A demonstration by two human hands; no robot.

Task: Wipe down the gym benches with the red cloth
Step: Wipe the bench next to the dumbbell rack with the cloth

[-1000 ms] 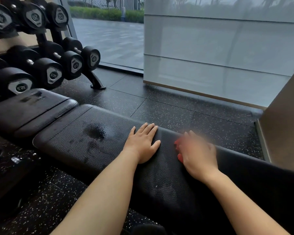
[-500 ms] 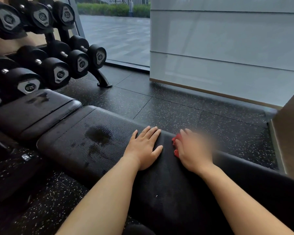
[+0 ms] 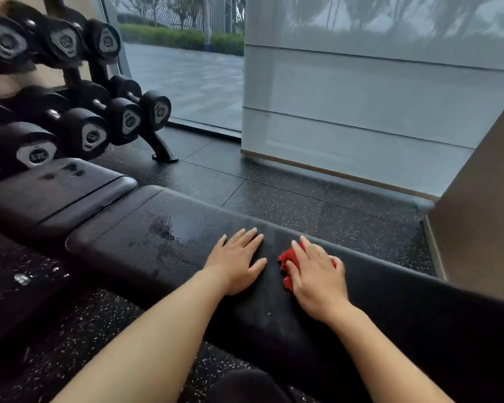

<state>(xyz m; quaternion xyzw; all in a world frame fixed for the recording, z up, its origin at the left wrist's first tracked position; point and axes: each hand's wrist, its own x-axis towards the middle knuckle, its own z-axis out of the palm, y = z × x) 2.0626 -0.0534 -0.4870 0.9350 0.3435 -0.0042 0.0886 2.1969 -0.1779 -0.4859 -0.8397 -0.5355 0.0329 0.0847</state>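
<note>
Right hand [image 3: 317, 274] on red cloth [image 3: 288, 261]

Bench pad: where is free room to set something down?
Free: the left end of the bench pad, beyond the wet patch, and the stretch right of the right hand. Crowded: the narrow gap between the left hand and the red cloth.
</note>
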